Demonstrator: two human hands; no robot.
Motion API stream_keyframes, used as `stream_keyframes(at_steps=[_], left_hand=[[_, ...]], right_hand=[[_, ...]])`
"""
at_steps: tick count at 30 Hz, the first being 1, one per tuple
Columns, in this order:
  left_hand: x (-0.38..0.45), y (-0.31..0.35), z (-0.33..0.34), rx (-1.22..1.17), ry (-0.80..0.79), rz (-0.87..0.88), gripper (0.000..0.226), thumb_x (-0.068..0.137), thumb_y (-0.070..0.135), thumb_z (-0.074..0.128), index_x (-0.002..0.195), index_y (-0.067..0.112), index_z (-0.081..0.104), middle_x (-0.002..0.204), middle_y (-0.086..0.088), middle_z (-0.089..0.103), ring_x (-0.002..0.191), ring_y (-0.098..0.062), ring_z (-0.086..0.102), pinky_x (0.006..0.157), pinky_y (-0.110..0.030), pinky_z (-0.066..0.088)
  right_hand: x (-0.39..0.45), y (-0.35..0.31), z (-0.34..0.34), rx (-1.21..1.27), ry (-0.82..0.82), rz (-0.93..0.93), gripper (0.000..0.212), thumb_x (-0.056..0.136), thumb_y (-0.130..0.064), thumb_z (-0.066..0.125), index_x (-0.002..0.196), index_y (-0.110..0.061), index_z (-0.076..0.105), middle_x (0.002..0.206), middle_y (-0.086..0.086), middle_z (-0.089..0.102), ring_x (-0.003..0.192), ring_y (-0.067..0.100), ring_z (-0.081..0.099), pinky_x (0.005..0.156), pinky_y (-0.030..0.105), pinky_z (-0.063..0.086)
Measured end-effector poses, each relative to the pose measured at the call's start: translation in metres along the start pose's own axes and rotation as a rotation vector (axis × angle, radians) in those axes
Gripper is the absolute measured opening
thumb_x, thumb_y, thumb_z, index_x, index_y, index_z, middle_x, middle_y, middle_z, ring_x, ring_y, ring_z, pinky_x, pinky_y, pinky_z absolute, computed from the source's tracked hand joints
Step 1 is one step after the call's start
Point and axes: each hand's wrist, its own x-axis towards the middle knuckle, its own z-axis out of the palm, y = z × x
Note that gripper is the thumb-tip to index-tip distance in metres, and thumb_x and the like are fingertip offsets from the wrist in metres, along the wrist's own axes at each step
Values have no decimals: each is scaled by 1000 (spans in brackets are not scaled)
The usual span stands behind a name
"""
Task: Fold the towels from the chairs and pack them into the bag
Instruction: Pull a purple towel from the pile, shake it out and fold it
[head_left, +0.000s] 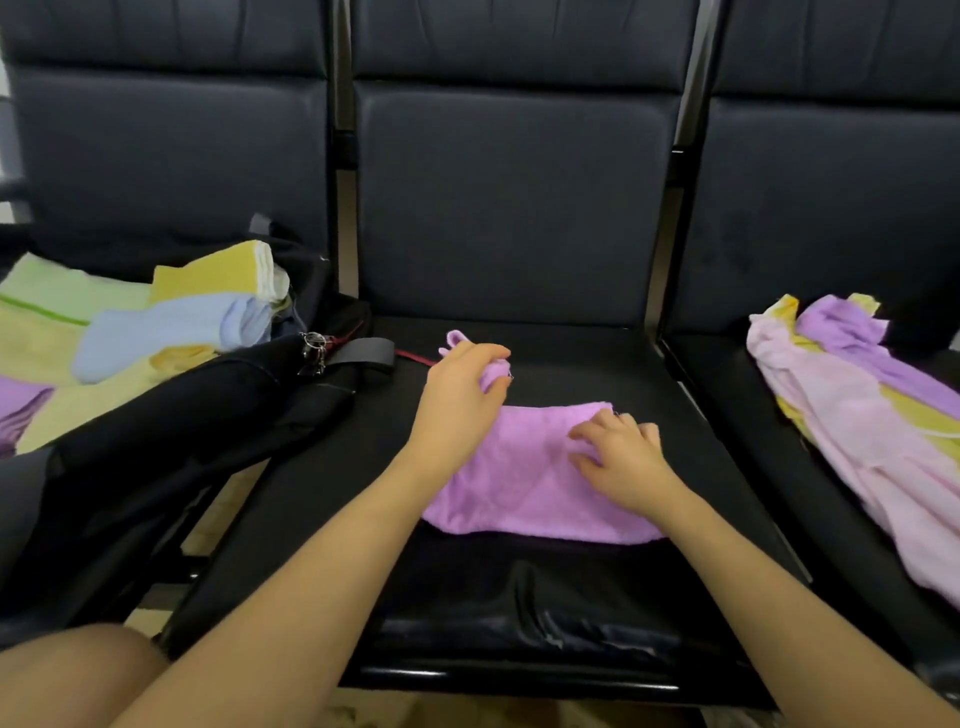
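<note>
We are mid-fold: our left hand (462, 384) pinches a corner of the purple towel (524, 483) at centre seat, our right hand (618, 452) presses it with spread fingers. Folded towels (171, 322) fill the bag (218, 405) at nine o'clock; a loose pile (852, 395) waits at three.

a purple towel (524, 483) lies partly folded on the middle seat. folded towels (171, 317) fill the open black bag (208, 415) at left; unfolded towels (857, 405) drape the right seat.
</note>
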Motion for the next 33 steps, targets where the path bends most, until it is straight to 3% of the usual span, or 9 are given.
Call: stream_keyframes(at_steps=[2, 6, 8, 11, 15, 19, 21, 25, 33], left_hand=[[0, 10, 16, -38, -2, -29, 15, 87, 1, 53, 79, 5, 65, 83, -9, 60, 96, -18, 58, 91, -28, 47], [-6, 34, 45, -178, 20, -107, 18, 89, 9, 57, 102, 14, 70, 108, 3, 64, 116, -7, 55, 90, -17, 46], [-11, 43, 57, -237, -146, -107, 26, 90, 9, 59, 115, 13, 65, 113, 3, 63, 106, -4, 58, 87, -9, 44], [-17, 42, 67, -269, -513, -32, 36, 95, 12, 53, 130, 15, 55, 137, -1, 53, 121, -7, 53, 95, -18, 43], [-19, 11, 55, 15, -433, -114, 37, 101, 24, 41, 137, 19, 48, 150, 3, 37, 138, -11, 30, 110, -22, 21], [-33, -26, 42, 512, -701, -206, 49, 102, 40, 25, 149, 26, 25, 161, 3, 5, 147, -16, 8, 116, -41, 9], [-38, -34, 41, 538, -801, -250, 53, 102, 42, 16, 153, 28, 9, 160, 6, -9, 148, -18, -3, 117, -44, 0], [-34, -48, 37, 647, -769, -248, 53, 102, 43, 9, 153, 32, -1, 159, 8, -16, 147, -22, -9, 115, -48, -10], [-17, -71, 39, 683, -665, -256, 52, 102, 43, 9, 152, 34, -2, 159, 10, -15, 147, -21, -11, 113, -52, -14]], right_hand=[[-11, 16, -7, 88, 37, 77, 30, 99, -32, 42, 127, -28, 53, 116, -9, 51, 112, 13, 48, 91, 31, 21], [-27, 26, -10, 377, 123, 180, 33, 103, -28, 35, 130, -26, 52, 120, -7, 61, 111, 11, 52, 94, 24, 16], [-29, 30, -14, 567, 201, 267, 34, 103, -28, 35, 133, -23, 50, 122, -1, 62, 113, 15, 54, 110, 32, 21], [-30, 32, -14, 766, 309, 310, 33, 102, -24, 39, 131, -14, 52, 126, 5, 59, 113, 16, 54, 101, 31, 39], [-29, 22, -10, 572, 270, 189, 33, 101, -24, 42, 131, -16, 53, 131, 2, 54, 116, 17, 52, 103, 35, 36], [-23, 10, -3, 166, 43, 15, 43, 103, -36, 32, 142, -24, 41, 146, -6, 43, 134, 10, 36, 111, 31, 16], [-19, 6, 0, 69, -73, 10, 49, 103, -40, 25, 148, -24, 30, 156, -6, 26, 143, 7, 20, 115, 33, 7], [-6, 0, 7, 90, -243, 15, 52, 104, -42, 16, 153, -27, 10, 161, -8, 0, 146, 4, -3, 117, 38, -9], [21, -2, 17, 178, -269, 17, 50, 104, -41, 13, 152, -34, 1, 159, -15, -7, 144, 0, -9, 115, 38, -15]])
